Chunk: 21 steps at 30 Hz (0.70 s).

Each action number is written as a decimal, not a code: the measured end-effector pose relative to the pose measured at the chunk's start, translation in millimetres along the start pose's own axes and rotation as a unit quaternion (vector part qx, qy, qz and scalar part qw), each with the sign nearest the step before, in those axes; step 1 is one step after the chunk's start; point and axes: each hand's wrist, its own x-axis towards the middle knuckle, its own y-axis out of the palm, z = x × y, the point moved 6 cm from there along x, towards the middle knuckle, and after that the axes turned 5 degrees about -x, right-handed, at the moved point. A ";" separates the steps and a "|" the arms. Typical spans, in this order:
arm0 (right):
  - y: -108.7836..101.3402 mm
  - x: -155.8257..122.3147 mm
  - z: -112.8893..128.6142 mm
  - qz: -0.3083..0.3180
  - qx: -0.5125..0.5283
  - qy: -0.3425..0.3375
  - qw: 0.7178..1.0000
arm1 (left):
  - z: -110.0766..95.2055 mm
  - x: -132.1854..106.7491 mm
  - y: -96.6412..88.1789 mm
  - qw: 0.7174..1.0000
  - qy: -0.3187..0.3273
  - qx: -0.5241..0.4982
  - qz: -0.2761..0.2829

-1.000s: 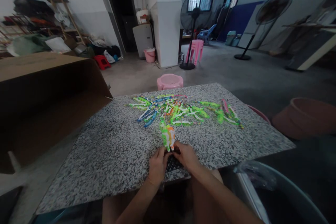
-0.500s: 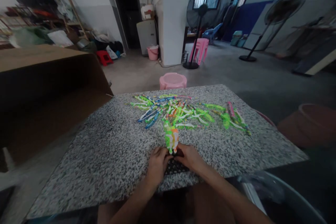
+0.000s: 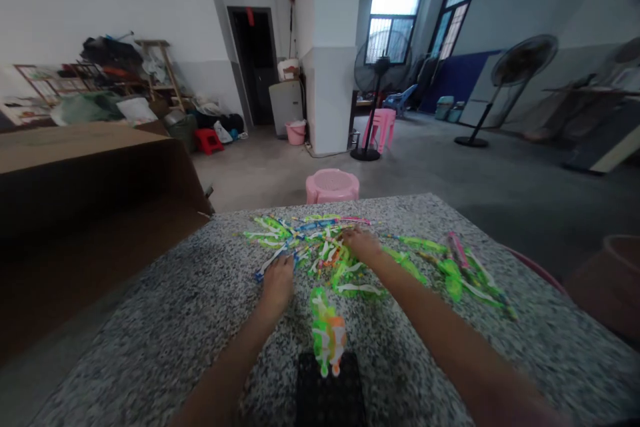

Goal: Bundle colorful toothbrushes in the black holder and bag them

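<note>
The left hand (image 3: 277, 282) and right hand (image 3: 361, 245) are touching neon plastic strips (image 3: 320, 247) on a granite slab (image 3: 150, 353). Their grip is not showing (fingers hidden), so I cannot tell whether they are holding anything

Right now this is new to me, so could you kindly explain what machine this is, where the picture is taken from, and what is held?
There is no machine: one camera worn on a person's head looks forward and down. On a speckled grey granite tabletop lies a pile of thin green, white and blue plastic strips. The left hand and the right hand both reach into it; neither clearly holds anything. Nearer the person, a green, white and orange plastic bundle stands at a black dotted block.
</note>
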 end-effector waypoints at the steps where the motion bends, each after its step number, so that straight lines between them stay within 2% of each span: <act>1: 3.6 -2.0 -0.4 0.006 0.001 -0.013 1.000 | 9.3 -10.2 -1.5 1.000 0.010 -0.005 0.002; 6: 11.2 -46.4 -10.0 0.020 -0.007 -0.054 0.998 | 62.2 -69.3 -33.3 0.999 0.042 -0.001 0.029; 8: 9.2 -63.7 -10.2 0.017 -0.020 -0.058 0.998 | 67.3 -84.2 -44.4 0.999 0.049 -0.011 0.015; 11: 3.0 -78.2 -2.3 0.010 -0.002 -0.052 0.999 | 57.1 -104.1 -51.3 0.996 0.021 -0.008 -0.083; 13: -0.9 -76.9 -1.1 0.006 0.033 -0.010 0.999 | 48.5 -121.4 -46.7 0.988 -0.049 0.016 -0.146; 15: -2.4 -67.2 -11.2 0.000 0.055 0.068 0.996 | 40.8 -138.5 -35.2 0.980 -0.104 0.042 -0.162; 18: -0.7 -44.1 -44.2 -0.011 0.043 0.181 0.982 | 38.4 -155.3 -22.4 0.974 -0.126 0.038 -0.187; 21: 6.5 -17.3 -80.2 -0.010 0.018 0.234 0.972 | 54.1 -161.7 -20.2 0.957 -0.172 -0.011 -0.233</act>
